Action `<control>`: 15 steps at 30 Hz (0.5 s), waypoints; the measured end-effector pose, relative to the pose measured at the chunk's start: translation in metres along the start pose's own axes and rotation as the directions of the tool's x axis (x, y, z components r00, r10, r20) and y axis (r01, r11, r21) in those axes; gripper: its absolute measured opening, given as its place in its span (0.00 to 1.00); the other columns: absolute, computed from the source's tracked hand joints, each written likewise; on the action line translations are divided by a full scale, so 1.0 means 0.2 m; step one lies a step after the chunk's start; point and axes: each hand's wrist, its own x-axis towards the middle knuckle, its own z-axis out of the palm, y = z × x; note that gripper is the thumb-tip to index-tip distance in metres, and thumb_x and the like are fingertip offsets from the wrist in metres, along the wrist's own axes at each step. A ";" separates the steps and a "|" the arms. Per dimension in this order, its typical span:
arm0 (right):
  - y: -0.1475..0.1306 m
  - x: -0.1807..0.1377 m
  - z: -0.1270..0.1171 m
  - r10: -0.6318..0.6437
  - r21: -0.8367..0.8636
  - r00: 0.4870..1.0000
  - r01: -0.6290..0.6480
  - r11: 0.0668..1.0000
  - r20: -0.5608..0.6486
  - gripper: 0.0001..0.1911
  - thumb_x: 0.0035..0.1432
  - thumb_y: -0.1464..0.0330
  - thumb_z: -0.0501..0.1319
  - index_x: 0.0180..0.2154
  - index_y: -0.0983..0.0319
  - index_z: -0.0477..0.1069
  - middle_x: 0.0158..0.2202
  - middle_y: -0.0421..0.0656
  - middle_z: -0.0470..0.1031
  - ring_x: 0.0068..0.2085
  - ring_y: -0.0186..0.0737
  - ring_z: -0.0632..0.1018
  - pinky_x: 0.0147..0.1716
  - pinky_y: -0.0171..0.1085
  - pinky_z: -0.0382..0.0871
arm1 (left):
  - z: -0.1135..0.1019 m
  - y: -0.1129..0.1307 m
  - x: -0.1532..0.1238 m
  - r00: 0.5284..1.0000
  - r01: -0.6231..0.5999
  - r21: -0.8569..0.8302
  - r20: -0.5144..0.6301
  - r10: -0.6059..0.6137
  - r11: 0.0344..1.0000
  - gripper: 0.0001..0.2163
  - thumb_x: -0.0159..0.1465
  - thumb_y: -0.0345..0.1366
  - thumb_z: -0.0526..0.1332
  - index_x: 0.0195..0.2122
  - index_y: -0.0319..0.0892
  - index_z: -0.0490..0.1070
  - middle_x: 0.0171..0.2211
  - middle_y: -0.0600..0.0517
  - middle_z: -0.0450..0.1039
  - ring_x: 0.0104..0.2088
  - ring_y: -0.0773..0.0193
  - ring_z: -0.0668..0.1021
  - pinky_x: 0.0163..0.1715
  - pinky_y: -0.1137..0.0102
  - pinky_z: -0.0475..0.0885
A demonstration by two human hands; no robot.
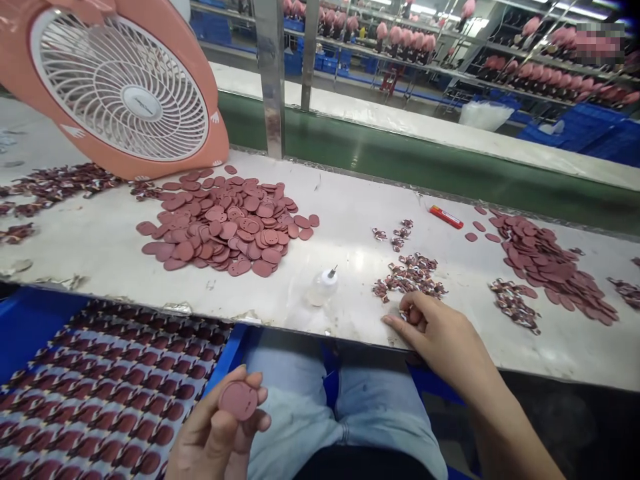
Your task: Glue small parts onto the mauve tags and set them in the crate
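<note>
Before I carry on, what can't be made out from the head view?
All in the head view:
- What the right hand has at its fingertips: its own fingers hide most of it.
- The far side of the maroon disc in the left hand: turned away from the camera.
- The print on the red tube: too small to read.
- The rest of the blue tray: cut off by the left and bottom picture edges.

We can read no text: on the fan's [120, 87] hub [142, 104] sits what seems a small logo [147, 105], too blurred to spell; the red tube's [446, 217] print is likewise illegible to us.
</note>
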 end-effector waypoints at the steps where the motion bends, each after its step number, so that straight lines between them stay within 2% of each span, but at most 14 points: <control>1: 0.01 -0.01 -0.01 0.013 0.017 1.000 -0.013 1.000 0.002 0.11 0.56 0.58 0.63 0.28 0.57 0.67 0.25 0.38 0.70 0.26 0.39 0.71 0.27 0.37 0.60 | 0.00 0.00 0.00 1.000 0.007 -0.002 0.005 -0.007 1.000 0.18 0.42 0.45 0.77 0.33 0.45 0.82 0.29 0.53 0.84 0.25 0.64 0.82 0.20 0.79 0.77; 3: 0.03 -0.03 -0.03 0.059 0.066 0.998 -0.058 0.996 -0.013 0.10 0.55 0.60 0.63 0.29 0.57 0.67 0.24 0.38 0.70 0.26 0.39 0.71 0.27 0.38 0.61 | 0.00 0.00 -0.01 0.999 0.037 -0.010 0.013 -0.036 0.999 0.18 0.42 0.45 0.77 0.33 0.45 0.82 0.29 0.54 0.84 0.26 0.65 0.82 0.20 0.79 0.78; 5: 0.05 -0.04 -0.05 0.120 0.154 0.992 -0.113 0.982 -0.033 0.09 0.55 0.59 0.64 0.34 0.57 0.71 0.26 0.39 0.72 0.27 0.40 0.72 0.29 0.39 0.65 | 0.00 0.00 -0.01 0.996 0.090 -0.022 0.025 -0.089 0.996 0.17 0.41 0.44 0.78 0.32 0.46 0.82 0.29 0.54 0.84 0.25 0.66 0.82 0.19 0.80 0.77; 7: 0.06 -0.06 -0.06 0.157 0.300 0.988 -0.152 0.942 0.008 0.16 0.57 0.57 0.63 0.44 0.59 0.72 0.29 0.41 0.74 0.28 0.41 0.75 0.30 0.40 0.70 | 0.01 0.01 -0.03 0.987 0.154 -0.024 0.045 -0.153 0.988 0.17 0.41 0.42 0.78 0.32 0.45 0.82 0.29 0.53 0.84 0.25 0.66 0.82 0.19 0.80 0.77; 10: 0.03 -0.10 -0.04 0.113 0.561 0.977 -0.198 0.804 0.182 0.22 0.59 0.53 0.61 0.46 0.62 0.74 0.31 0.44 0.75 0.29 0.40 0.77 0.29 0.38 0.75 | 0.05 0.03 -0.06 0.962 0.252 0.009 0.109 -0.251 0.968 0.16 0.42 0.41 0.78 0.32 0.43 0.82 0.29 0.50 0.84 0.25 0.64 0.82 0.19 0.79 0.76; 12: -0.03 -0.13 0.00 0.047 0.692 0.956 -0.244 0.679 0.290 0.20 0.59 0.52 0.61 0.42 0.61 0.76 0.31 0.43 0.75 0.28 0.37 0.76 0.27 0.36 0.76 | 0.07 0.05 -0.08 0.931 0.320 0.033 0.176 -0.321 0.947 0.16 0.44 0.41 0.77 0.33 0.42 0.83 0.29 0.48 0.84 0.26 0.64 0.82 0.20 0.79 0.76; 15: -0.16 -0.18 0.11 -0.062 0.793 0.906 -0.331 0.512 0.418 0.16 0.62 0.54 0.60 0.40 0.60 0.76 0.30 0.41 0.73 0.26 0.34 0.75 0.26 0.34 0.76 | 0.09 0.05 -0.10 0.864 0.428 0.061 0.264 -0.428 0.902 0.15 0.45 0.42 0.76 0.33 0.42 0.83 0.30 0.48 0.84 0.27 0.65 0.82 0.21 0.78 0.76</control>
